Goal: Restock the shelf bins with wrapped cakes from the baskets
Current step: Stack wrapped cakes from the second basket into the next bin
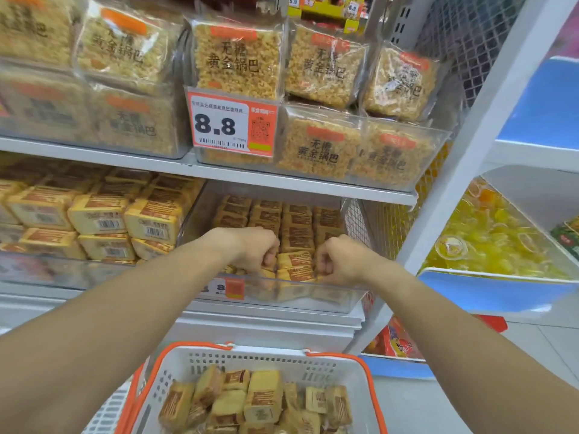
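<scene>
Fingers (268,256) of the left hand (252,247) are curled down into the front of a clear plastic shelf bin (332,292), and they seem to pinch the edge of a small yellow wrapped cake with a brown label, though the grip itself is partly hidden. Those of the right hand (340,261) are curled too, knuckles up, at the bin's front right corner; whether they clamp a cake or just rest among the packets cannot be told. Between the two hands lie two wrapped cakes (296,266), label up, at the front of the bin. Behind them, rows of the same cakes (282,219) fill the bin to its back wall.

Below the arms stands a white plastic basket with orange handles (266,360), holding a loose heap of the same yellow wrapped cakes (250,402).

To the left on the same shelf, another clear bin holds larger yellow packets with barcodes (103,223). On the shelf above stand clear bags of golden rice crackers (238,57) in clear bins, with an orange-and-white price tag (232,126) reading 8.8. A smaller orange price tag (230,288) sits on the front of the cake bin. To the right, a blue tray (501,292) carries yellow jelly cups.
</scene>
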Available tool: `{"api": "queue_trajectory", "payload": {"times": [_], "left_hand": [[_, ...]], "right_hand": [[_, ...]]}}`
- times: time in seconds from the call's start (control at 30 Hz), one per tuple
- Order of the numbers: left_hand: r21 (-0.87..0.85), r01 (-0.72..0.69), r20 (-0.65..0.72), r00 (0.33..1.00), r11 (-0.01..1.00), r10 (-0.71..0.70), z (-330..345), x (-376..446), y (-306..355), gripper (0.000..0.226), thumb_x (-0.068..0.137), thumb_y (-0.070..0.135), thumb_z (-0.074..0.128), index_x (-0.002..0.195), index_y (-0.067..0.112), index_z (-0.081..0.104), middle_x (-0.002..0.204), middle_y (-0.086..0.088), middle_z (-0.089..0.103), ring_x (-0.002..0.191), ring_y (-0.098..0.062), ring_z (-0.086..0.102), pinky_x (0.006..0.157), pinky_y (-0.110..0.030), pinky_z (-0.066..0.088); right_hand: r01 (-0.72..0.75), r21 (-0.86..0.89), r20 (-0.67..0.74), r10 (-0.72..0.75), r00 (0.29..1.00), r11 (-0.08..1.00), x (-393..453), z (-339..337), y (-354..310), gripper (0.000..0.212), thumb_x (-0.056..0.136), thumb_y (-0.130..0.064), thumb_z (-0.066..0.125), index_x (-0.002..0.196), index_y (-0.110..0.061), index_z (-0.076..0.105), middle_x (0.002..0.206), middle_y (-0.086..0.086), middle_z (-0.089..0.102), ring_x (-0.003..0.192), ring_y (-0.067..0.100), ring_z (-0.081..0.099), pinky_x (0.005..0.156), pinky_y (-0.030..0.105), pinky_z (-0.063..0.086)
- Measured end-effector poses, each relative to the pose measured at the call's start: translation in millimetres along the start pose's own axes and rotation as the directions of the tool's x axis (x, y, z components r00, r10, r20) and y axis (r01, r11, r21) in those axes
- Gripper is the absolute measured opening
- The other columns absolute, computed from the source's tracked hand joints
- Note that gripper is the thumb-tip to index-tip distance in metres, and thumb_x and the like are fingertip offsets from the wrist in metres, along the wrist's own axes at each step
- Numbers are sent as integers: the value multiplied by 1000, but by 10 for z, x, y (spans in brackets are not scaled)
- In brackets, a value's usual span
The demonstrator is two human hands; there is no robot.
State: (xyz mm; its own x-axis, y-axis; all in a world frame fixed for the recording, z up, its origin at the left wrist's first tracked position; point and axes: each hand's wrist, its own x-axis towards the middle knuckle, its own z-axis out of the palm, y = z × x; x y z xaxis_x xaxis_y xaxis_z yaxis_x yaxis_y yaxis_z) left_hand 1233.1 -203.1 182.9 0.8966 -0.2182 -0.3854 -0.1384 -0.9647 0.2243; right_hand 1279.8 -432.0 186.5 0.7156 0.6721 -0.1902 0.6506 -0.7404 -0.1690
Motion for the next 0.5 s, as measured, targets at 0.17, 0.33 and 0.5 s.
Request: {"api": "queue_trajectory", "payload": {"times": [0.17,0.33,0.5], "left_hand": [[33,-96,-87,991,995,99,-15,-15,-2,39,69,36,89,88,17,61,77,10,59,68,-7,50,59,-30,44],[85,-145,-188,969,986,158,184,-9,-107,26,79,34,77,73,25,53,66,12,55,60,-5,50,59,-33,44],[19,-137,-191,972,990,138,196,-14,-123,31,85,35,79,72,23,54,71,9,57,65,-12,53,58,-29,39]], "right_hand": [[30,71,22,-32,999,997,238,130,-218,27,65,-29,88,73,-27,62,74,-9,65,75,17,61,73,31,53],[2,-3,-76,-2,997,1000,386,247,-352,20,69,-25,78,73,-22,59,77,-4,67,73,24,59,60,29,43],[-66,49,-63,69,996,997,422,261,-380,26,69,-26,81,70,-23,55,80,-3,67,79,25,63,62,30,46]]}}
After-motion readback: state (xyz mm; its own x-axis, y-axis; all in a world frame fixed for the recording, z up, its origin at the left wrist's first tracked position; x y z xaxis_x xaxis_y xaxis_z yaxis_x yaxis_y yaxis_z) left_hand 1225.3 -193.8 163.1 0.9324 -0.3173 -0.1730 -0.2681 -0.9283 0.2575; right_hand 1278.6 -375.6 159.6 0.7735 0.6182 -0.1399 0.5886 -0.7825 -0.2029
